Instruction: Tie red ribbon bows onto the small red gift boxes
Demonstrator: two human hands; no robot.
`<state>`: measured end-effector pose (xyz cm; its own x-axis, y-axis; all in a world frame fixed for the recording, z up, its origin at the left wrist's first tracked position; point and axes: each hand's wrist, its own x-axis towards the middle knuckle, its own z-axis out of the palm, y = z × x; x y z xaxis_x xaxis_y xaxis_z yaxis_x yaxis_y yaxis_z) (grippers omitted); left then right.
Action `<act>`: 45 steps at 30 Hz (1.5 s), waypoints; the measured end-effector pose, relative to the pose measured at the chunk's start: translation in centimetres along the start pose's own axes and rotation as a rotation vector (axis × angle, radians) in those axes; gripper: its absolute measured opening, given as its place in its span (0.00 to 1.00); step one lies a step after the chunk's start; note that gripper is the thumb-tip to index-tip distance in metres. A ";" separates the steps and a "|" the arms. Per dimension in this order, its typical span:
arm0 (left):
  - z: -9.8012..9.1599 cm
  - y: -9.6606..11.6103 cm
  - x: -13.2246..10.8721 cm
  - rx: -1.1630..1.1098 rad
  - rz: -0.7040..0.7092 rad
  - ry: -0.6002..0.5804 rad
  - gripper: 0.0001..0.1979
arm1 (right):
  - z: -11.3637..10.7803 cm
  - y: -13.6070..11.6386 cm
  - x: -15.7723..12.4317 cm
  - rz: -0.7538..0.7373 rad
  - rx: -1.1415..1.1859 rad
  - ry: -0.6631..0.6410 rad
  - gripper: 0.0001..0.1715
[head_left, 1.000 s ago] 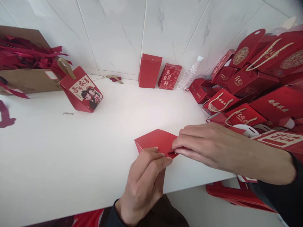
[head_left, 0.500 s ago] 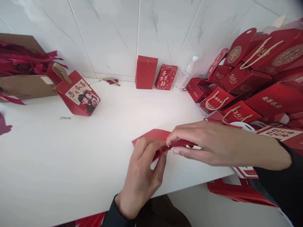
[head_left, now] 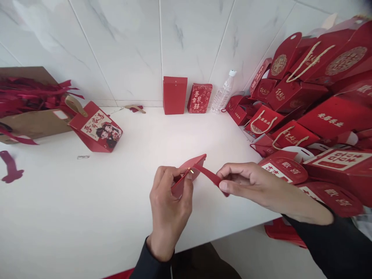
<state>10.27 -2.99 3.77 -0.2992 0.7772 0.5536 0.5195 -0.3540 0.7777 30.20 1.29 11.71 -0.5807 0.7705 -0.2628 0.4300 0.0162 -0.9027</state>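
Note:
A red paper gift box point(head_left: 198, 159) stands over the white table in front of me. My left hand point(head_left: 171, 205) pinches its top edge between thumb and fingers. Close to that thumb a small gold fastener point(head_left: 191, 171) shows at the edge. From there a red strap point(head_left: 207, 173) runs out to the right. The thumb and fingers of my right hand point(head_left: 251, 186) are closed on the strap's far end. My left fingers hide much of the box's near side.
On the left are a decorated red box point(head_left: 97, 128) with a tan handle and a brown carton point(head_left: 43, 126) of dark red straps. Two red boxes and a plastic bottle point(head_left: 223, 93) stand along the wall. Red gift boxes point(head_left: 328, 120) are piled at the right.
My right hand has moved away from the box's top edge to the right, and the strap now stretches between the hands. My left hand keeps its pinch. The view has shifted slightly.

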 end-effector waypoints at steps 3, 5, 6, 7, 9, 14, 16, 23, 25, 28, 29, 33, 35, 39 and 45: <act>0.0 0.2 0.0 -0.001 -0.073 -0.027 0.01 | 1.1 0.1 0.9 -0.074 0.174 0.043 0.11; 0.0 0.2 -0.1 -0.025 -0.124 -0.035 0.02 | 1.8 0.2 1.8 -0.135 0.282 0.085 0.09; 0.0 0.2 -0.1 -0.038 -0.142 -0.034 0.04 | 2.1 0.2 2.2 -0.161 0.326 0.098 0.09; 0.0 0.2 -0.1 -0.047 -0.149 -0.031 0.04 | 2.3 0.3 2.6 -0.186 0.364 0.106 0.08; 0.0 0.2 -0.2 -0.048 -0.147 -0.025 0.05 | 2.7 0.6 3.4 -0.233 0.428 0.118 0.08; -0.1 0.2 -0.1 -0.032 -0.142 -0.011 0.04 | 3.4 0.8 4.7 -0.285 0.527 0.180 0.10; -0.1 0.1 0.0 -0.011 -0.118 -0.015 0.05 | 3.5 0.8 5.1 -0.289 0.541 0.213 0.11; 0.0 -0.6 0.0 -0.051 -0.118 0.035 0.06 | 4.2 1.0 5.8 -0.310 0.522 0.263 0.13; -0.1 -0.6 0.0 -0.091 -0.167 0.004 0.06 | 4.5 1.1 5.9 -0.330 0.508 0.290 0.13; -0.1 -0.6 0.1 -0.125 -0.208 -0.004 0.06 | 4.9 1.5 5.9 -0.362 0.464 0.329 0.12; -0.1 -0.6 0.1 -0.130 -0.222 -0.002 0.06 | 4.9 1.5 5.8 -0.363 0.457 0.340 0.11; -0.1 -0.5 0.2 -0.134 -0.248 -0.005 0.06 | 5.2 1.6 5.4 -0.309 0.472 0.350 0.10; -0.1 -0.5 0.2 -0.128 -0.239 -0.005 0.06 | 5.2 1.6 5.2 -0.292 0.478 0.339 0.11; -0.1 -0.4 0.3 -0.131 -0.257 -0.007 0.07 | 5.3 1.6 5.1 -0.288 0.521 0.320 0.11; -0.1 0.1 0.7 -0.140 -0.335 0.004 0.08 | 5.4 1.4 4.7 -0.255 0.520 0.263 0.08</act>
<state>10.03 -2.56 4.30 -0.4373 0.8602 0.2624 0.2773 -0.1486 0.9492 24.37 1.49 7.34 -0.4027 0.9152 0.0146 -0.1299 -0.0413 -0.9907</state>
